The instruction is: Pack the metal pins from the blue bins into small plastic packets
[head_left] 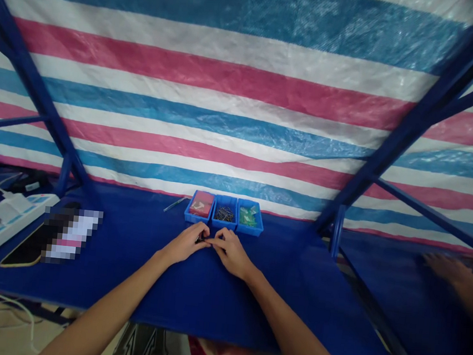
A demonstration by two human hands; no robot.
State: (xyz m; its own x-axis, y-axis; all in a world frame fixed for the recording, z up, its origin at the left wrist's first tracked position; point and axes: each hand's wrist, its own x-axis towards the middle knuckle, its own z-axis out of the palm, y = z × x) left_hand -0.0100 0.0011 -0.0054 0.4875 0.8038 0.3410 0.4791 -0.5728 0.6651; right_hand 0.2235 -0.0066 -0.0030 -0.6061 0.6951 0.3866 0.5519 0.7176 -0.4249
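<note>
So both hands are right in the middle of the blue surface (pixel 208 292), fingertips pretty much meeting just in front of three little blue bins. The left hand (pixel 188 242) is curled with thumb and fingers pinched around a small dark piece (pixel 200 237), too tiny for me to say what it is. The right hand (pixel 230 250) is partly closed too, its fingers reaching over to the left thumb, and I honestly can't tell if it's got hold of anything.

The bins sit side by side near the striped tarp (pixel 205 149): the left bin (pixel 197 218) has a pinkish-red piece plus some pale bits in it, the middle bin (pixel 224 224) has a pile of dark metal screws or pins (pixel 225 214), and the right bin (pixel 250 230) has green stuff, looks like small plastic bags. A thin metallic tool (pixel 174 204) lies just left of the bins.

Way over on the left there's a white power strip (pixel 4 225) with stuff plugged in, and a phone (pixel 24 246) beside it, next to a pixelated patch. Far right, another person's hand (pixel 451 269) rests on a blue surface past the frame leg, kinda blurry.
</note>
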